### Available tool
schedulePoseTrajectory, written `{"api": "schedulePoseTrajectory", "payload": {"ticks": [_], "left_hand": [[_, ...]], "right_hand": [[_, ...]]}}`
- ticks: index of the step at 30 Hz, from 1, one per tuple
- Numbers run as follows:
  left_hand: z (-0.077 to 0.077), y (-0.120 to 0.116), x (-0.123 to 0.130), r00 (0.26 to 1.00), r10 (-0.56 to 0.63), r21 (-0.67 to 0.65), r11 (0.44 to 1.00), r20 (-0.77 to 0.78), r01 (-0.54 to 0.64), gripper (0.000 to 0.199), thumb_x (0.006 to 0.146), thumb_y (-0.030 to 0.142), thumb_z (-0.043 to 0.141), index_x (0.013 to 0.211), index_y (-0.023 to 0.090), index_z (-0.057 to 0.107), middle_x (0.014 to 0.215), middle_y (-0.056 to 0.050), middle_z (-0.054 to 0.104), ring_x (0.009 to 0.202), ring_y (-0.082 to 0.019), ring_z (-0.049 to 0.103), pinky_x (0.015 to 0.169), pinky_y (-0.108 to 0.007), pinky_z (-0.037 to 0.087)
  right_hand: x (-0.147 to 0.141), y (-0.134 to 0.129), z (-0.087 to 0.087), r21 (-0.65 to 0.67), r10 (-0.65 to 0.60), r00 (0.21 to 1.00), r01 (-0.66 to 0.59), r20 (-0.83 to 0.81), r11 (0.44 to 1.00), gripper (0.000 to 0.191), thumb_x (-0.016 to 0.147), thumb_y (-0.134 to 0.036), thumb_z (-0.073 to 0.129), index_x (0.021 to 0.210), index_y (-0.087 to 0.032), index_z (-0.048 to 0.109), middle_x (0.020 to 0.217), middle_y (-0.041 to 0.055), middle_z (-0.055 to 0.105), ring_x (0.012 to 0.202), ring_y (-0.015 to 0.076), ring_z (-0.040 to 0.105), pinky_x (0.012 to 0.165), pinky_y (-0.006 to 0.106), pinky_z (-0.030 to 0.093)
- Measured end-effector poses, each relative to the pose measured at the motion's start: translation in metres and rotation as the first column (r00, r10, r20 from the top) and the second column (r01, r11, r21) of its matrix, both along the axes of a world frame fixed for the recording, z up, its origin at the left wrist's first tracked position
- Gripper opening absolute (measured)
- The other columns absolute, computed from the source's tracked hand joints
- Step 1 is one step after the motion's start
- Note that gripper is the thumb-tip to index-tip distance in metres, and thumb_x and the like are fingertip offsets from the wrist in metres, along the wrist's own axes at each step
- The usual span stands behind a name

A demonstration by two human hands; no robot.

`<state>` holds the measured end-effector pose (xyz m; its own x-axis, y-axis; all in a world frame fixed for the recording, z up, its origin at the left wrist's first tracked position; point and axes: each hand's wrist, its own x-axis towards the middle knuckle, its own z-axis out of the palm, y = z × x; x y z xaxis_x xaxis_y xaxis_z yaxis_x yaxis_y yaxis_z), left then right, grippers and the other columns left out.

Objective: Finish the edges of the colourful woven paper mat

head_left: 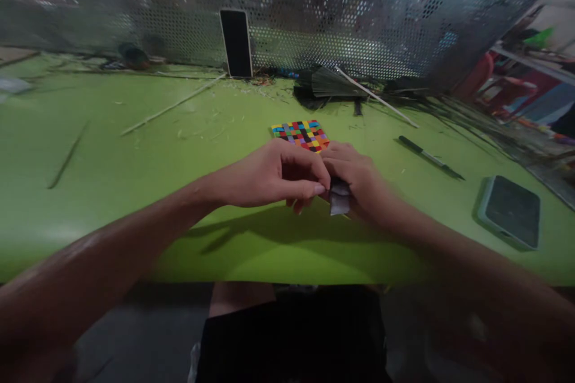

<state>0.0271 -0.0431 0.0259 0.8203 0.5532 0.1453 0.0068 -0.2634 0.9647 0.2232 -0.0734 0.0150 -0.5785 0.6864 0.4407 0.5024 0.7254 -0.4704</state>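
Observation:
A small woven mat of multicoloured strips (302, 134) lies on the green table just beyond my hands, its near edge partly covered by them. My left hand (287, 173) has thumb and index finger closed in a pinch; what is between the tips is too small to make out. Right beside those fingertips is a shiny grey folded strip (340, 200), partly hidden under my right hand (354, 173). The right hand rests low over the table, fingers together and bent around the strip, their tips close to the mat's near right corner.
A phone stands upright (237, 45) against a perforated metal panel (287, 6). Dark bundled strips (330, 85) and a pale stick (377, 97) lie at the back. On the right are a pen (429, 157) and a cased phone (512, 212). Another thin stick (173, 106) lies left.

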Motion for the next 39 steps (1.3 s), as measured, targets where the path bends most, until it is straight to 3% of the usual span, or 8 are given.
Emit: {"api": "schedulePoseTrajectory", "payload": {"ticks": [4,16,29,39], "left_hand": [[-0.0007,0.0014,0.0001,1.000,-0.021,0.038,0.999,0.007,0.021,0.007,0.084,0.020,0.067,0.085,0.013,0.069,0.059,0.001,0.065,0.053,-0.009,0.063,0.050,-0.015,0.050],[-0.0031,0.0030,-0.0003,1.000,-0.022,0.095,0.995,-0.005,0.023,0.012,0.087,0.025,0.066,0.087,0.014,0.070,0.062,0.000,0.067,0.055,-0.009,0.064,0.052,-0.015,0.051],[-0.0002,0.0012,0.0008,1.000,-0.001,0.103,0.995,-0.008,0.002,0.011,0.086,0.025,0.068,0.084,0.014,0.070,0.060,0.000,0.066,0.053,-0.009,0.064,0.051,-0.016,0.051],[0.0004,0.0015,0.0013,1.000,0.009,0.115,0.993,-0.015,-0.008,0.012,0.084,0.026,0.069,0.084,0.014,0.070,0.059,0.001,0.066,0.052,-0.008,0.063,0.051,-0.015,0.051]], "right_hand": [[0.0006,-0.0014,-0.0001,0.071,0.012,1.000,-0.013,0.016,0.997,0.012,0.089,-0.020,0.056,0.078,-0.020,0.061,0.087,0.0053,0.068,0.084,0.0201,0.058,0.081,0.036,0.043],[-0.0016,-0.0002,-0.0001,0.031,-0.003,0.998,0.001,0.057,1.000,0.017,0.088,-0.015,0.054,0.075,-0.020,0.064,0.080,0.0046,0.067,0.077,0.0188,0.054,0.075,0.035,0.041],[0.0000,0.0014,-0.0024,0.079,-0.019,0.999,0.015,0.051,0.997,0.015,0.086,-0.016,0.053,0.072,-0.018,0.058,0.074,0.0035,0.062,0.072,0.0165,0.052,0.070,0.032,0.039],[-0.0007,0.0011,-0.0030,-0.001,-0.012,0.999,0.012,0.034,1.000,0.019,0.089,-0.020,0.053,0.073,-0.018,0.062,0.078,0.0046,0.066,0.075,0.0170,0.054,0.073,0.032,0.042]]}}
